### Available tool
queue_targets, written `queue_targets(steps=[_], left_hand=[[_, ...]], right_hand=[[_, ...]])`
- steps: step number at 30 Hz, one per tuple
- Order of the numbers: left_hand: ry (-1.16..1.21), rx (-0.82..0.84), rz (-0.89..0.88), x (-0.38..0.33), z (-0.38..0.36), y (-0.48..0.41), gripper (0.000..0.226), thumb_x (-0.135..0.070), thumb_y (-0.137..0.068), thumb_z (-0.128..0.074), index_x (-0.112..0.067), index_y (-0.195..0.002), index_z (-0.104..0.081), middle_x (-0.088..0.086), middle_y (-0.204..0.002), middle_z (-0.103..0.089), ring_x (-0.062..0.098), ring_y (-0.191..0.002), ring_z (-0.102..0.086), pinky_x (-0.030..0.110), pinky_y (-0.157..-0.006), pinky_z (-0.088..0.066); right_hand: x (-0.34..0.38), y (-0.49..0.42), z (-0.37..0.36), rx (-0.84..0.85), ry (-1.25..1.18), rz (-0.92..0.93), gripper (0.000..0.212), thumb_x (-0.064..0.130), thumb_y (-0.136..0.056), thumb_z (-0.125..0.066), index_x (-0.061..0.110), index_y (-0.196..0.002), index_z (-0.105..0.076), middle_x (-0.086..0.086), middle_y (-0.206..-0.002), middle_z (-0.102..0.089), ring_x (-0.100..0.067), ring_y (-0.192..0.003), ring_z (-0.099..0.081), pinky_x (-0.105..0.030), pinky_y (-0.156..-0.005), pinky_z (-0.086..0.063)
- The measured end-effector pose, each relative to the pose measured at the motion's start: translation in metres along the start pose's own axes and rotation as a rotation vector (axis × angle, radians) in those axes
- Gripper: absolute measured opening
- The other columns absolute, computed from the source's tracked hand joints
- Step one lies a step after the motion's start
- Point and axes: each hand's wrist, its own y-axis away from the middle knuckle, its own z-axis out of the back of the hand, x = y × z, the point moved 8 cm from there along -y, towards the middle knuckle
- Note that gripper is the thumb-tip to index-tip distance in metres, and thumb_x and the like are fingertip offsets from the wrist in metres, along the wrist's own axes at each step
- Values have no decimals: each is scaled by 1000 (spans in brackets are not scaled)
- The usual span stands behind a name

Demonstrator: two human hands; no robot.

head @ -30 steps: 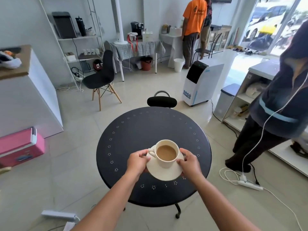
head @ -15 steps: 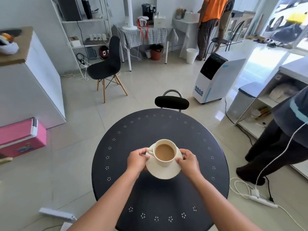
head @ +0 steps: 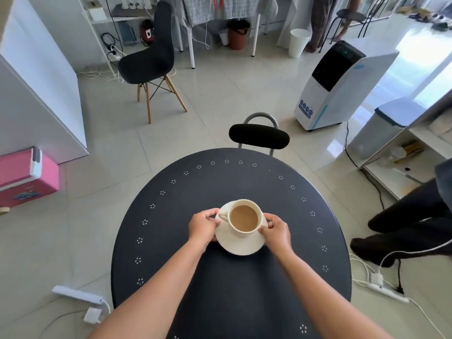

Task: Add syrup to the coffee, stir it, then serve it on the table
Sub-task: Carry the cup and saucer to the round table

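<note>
Black metal round table (head: pixel 220 289) carries the cream saucer (head: pixel 241 245), gripped at opposite rims by left hand (head: pixel 203 227) and right hand (head: pixel 277 232), fingers closed. Its brittle ceramic cup (head: pixel 243 218), nearly brimful with coffee, could slide; keep level.

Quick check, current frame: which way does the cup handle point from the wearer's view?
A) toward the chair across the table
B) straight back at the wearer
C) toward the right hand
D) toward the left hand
D: the handle of the cup sticks out on the left, right by the left hand gripping the saucer rim.
</note>
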Motion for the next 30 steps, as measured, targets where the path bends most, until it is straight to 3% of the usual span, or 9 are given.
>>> queue_targets(steps=[2, 7, 11, 13, 16, 23, 30], left_hand=[[-20, -2, 13, 2, -4, -12, 43, 0, -80, -53, -37, -77, -76, -2, -85, -76, 17, -73, -72, 31, -52, -59], [-42, -6, 52, 10, -11, -36, 40, 1, -82, -54, -29, -96, -78, 1, -90, -77, 21, -81, -74, 44, -64, -64], [-88, -25, 63, 13, -12, -49, 41, -2, -81, -55, -31, -99, -78, -2, -87, -78, 19, -80, -74, 43, -65, -64], [-103, -42, 65, 14, -12, -53, 41, -3, -81, -57, -34, -98, -78, -5, -86, -77, 17, -78, -73, 40, -64, -64], [-133, -78, 65, 14, -9, -57, 42, -5, -80, -57, -40, -94, -76, -11, -81, -77, 15, -75, -73, 39, -66, -64], [-163, -91, 55, 18, -7, -65, 43, -6, -81, -54, -38, -99, -76, -10, -91, -77, 17, -84, -73, 43, -76, -62], [-228, -110, 6, 17, -5, -66, 45, -7, -83, -49, -36, -105, -75, -9, -103, -75, 21, -98, -70, 43, -81, -60]], right_hand=[[-4, -12, -3, -4, 16, -13, 31, 5, -82, -59, 24, -105, -69, 5, -72, -61, -14, -69, -59, -34, -68, -53], [-10, -33, -9, -6, 49, -33, 29, 8, -83, -58, 34, -92, -68, 6, -65, -54, -14, -64, -56, -34, -64, -52], [-14, -44, -14, -11, 95, -66, 28, 13, -84, -56, 26, -107, -66, -3, -87, -62, -13, -72, -60, -27, -58, -45], [-16, -48, -17, -3, 108, -84, 29, 15, -85, -55, 26, -111, -63, -8, -103, -61, -14, -80, -61, -28, -60, -44], [-17, -51, -21, 3, 126, -85, 29, 17, -86, -54, 26, -113, -61, -9, -110, -59, -15, -82, -61, -29, -62, -44], [-16, -53, -28, -18, 185, -76, 33, 14, -89, -49, 23, -120, -57, -3, -113, -48, -18, -82, -59, -35, -72, -49], [-14, -48, -32, -25, 225, -60, 31, 14, -90, -47, 24, -119, -55, 1, -113, -43, -22, -94, -57, -38, -81, -50]])
